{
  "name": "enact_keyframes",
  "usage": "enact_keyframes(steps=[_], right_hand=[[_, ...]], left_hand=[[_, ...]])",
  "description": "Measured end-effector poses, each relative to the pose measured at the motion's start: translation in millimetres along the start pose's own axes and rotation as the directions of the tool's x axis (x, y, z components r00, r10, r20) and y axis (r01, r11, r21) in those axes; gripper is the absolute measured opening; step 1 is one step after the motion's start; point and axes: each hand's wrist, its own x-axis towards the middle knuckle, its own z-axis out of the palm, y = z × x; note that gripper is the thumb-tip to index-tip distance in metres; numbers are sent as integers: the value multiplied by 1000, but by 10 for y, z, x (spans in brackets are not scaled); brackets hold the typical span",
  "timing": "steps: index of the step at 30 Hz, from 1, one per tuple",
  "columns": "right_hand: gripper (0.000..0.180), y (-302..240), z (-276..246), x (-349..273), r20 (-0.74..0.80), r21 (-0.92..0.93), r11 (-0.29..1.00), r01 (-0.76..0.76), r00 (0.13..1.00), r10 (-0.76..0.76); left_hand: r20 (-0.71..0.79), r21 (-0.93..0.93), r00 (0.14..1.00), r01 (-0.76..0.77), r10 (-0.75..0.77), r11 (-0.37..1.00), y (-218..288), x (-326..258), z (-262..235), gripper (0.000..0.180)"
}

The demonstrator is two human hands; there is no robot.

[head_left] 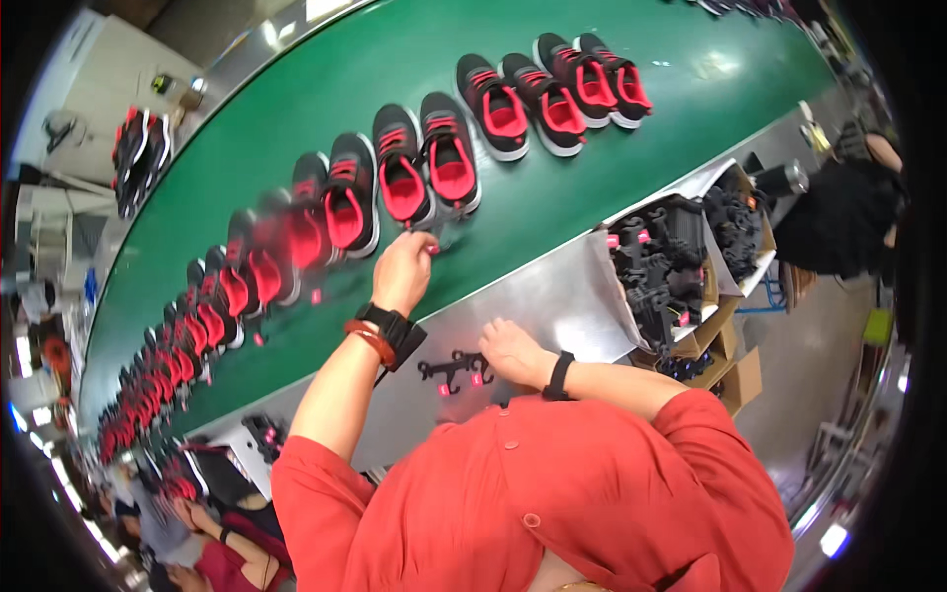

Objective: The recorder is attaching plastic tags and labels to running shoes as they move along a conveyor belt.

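red sleeve (326, 493), left hand (402, 271) at shoe (402, 178)

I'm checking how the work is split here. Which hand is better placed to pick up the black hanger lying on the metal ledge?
Right, probably. The right hand rests beside the black hanger, while the left hand is up at a shoe on the green belt.

A single head-worn fisheye view looks steeply down from close above the person's red-shirted chest (552, 493) at 6 o'clock. It faces outward over a metal ledge (552, 296) toward a green conveyor belt (552, 197) sweeping from 8 to 1 o'clock, edges bowed.
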Motion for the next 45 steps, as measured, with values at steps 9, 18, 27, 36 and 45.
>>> enact_keyframes(steps=[9,18,27,36,45], right_hand=[[6,228,27,-300,147,131,986,-103,986,84],[33,1086,-1198,20,307,822,210,-529,722,620],[56,1854,-1284,503,301,939,-101,-328,647,701],[34,1740,-1120,653,497,845,-46,-532,752,433],[43,1951,-1011,547,312,917,-72,-393,592,743]], left_hand=[[-63,-53,998,19,-22,998,64,-207,145,19],[-93,-83,981,-180,172,980,379,575,451,22],[11,-2,975,-222,222,975,314,1420,938,34],[175,-44,953,-245,249,969,57,1808,1146,13],[156,-63,966,-198,206,978,12,1766,1197,16]])
